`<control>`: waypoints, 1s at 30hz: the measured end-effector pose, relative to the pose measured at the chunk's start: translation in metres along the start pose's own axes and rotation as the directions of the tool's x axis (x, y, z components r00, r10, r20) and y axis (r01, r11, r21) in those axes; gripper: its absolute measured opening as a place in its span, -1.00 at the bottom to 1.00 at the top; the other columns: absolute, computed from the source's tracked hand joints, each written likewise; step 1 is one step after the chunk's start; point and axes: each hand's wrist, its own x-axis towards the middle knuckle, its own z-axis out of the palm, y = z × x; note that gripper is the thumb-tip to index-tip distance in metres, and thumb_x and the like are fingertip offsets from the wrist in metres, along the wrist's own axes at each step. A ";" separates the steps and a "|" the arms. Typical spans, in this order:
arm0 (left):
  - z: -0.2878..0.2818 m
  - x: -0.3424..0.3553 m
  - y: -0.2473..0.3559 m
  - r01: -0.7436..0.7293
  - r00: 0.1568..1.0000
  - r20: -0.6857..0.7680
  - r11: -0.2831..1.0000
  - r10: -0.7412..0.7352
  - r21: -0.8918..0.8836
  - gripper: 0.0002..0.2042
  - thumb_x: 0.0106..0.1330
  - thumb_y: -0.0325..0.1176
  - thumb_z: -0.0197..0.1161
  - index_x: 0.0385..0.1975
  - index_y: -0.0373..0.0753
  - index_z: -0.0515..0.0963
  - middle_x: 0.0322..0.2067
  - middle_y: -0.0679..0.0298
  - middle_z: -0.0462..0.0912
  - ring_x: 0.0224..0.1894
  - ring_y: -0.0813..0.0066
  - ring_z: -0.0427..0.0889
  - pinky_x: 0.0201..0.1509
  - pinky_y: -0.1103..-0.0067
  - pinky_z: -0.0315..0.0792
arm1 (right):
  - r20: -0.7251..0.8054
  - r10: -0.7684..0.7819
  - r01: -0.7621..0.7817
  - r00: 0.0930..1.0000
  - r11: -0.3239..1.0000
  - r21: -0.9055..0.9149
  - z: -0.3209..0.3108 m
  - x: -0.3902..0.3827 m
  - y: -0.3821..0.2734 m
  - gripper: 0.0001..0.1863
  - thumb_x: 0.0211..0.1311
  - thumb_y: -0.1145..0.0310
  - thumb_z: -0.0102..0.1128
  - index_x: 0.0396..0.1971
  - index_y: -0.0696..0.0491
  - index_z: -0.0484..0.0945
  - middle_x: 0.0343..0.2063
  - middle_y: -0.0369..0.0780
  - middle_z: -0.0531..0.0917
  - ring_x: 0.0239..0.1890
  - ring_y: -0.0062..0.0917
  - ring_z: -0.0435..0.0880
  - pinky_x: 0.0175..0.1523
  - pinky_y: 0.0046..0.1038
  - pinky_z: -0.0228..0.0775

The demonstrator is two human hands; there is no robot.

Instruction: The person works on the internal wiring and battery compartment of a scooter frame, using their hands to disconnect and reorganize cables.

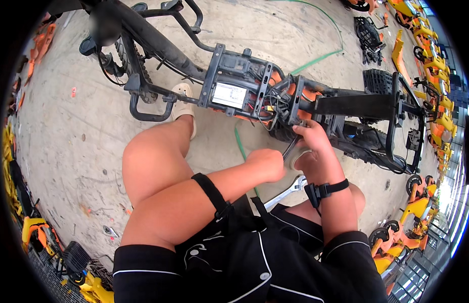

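My left hand [267, 164] is closed in a fist around the lower end of a thin dark rod-like tool [291, 147]. The rod slants up to my right hand [314, 136], whose bent fingers close about its upper end beside the bike frame; the tip is hidden there. Just beyond my hands is a stripped black motorbike frame [211, 76], with a bundle of wires [281, 107] and a silver box with a white label [229, 95] in its middle. A large silver wrench [287, 192] lies low between my legs, partly hidden by my clothes.
A green hose [320, 58] runs across the concrete floor behind and under the frame. Black baskets [378, 81] and an orange panel [398, 50] lie at the far right. Yellow and orange bikes [431, 65] line the right side, with more yellow parts [35, 230] at the left.
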 end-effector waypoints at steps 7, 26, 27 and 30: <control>-0.023 -0.001 -0.008 0.056 0.994 -0.096 0.996 -0.049 0.075 -0.70 0.23 -0.15 0.25 -0.31 -0.28 0.71 -0.28 0.04 0.73 -0.15 0.05 0.71 -0.10 0.27 0.58 | 0.019 -0.002 0.001 1.000 0.997 0.075 0.004 0.008 0.005 -0.53 0.23 0.17 0.32 -0.10 0.29 0.53 -0.37 -0.15 0.66 -0.53 -0.49 0.65 -0.42 -0.45 0.57; -0.031 0.014 -0.021 0.309 0.937 -0.259 0.901 -0.234 0.304 -0.74 0.09 -0.42 0.37 -0.18 -0.12 0.72 -0.13 0.25 0.74 -0.05 0.35 0.72 -0.12 0.46 0.59 | -0.011 -0.572 0.514 0.820 0.745 -0.424 0.028 0.102 0.105 -0.52 0.36 0.06 0.14 0.00 0.14 0.27 -0.44 -0.07 0.59 -0.78 -0.41 0.52 -0.74 -0.41 0.37; -0.029 0.015 -0.023 0.319 0.932 -0.270 0.899 -0.241 0.300 -0.74 0.10 -0.42 0.36 -0.17 -0.12 0.72 -0.12 0.25 0.74 -0.05 0.35 0.71 -0.12 0.46 0.59 | -0.008 -0.559 0.498 0.829 0.745 -0.443 0.028 0.102 0.106 -0.50 0.36 0.05 0.13 0.01 0.14 0.27 -0.43 -0.06 0.59 -0.77 -0.41 0.52 -0.74 -0.41 0.37; -0.022 0.024 -0.027 0.297 0.934 -0.293 0.902 -0.206 0.313 -0.74 0.12 -0.41 0.34 -0.15 -0.12 0.72 -0.10 0.26 0.73 -0.04 0.36 0.71 -0.12 0.46 0.59 | -0.024 -0.523 0.450 0.852 0.755 -0.478 0.023 0.101 0.099 -0.50 0.34 0.07 0.12 0.03 0.15 0.29 -0.35 -0.04 0.58 -0.63 -0.35 0.51 -0.58 -0.35 0.34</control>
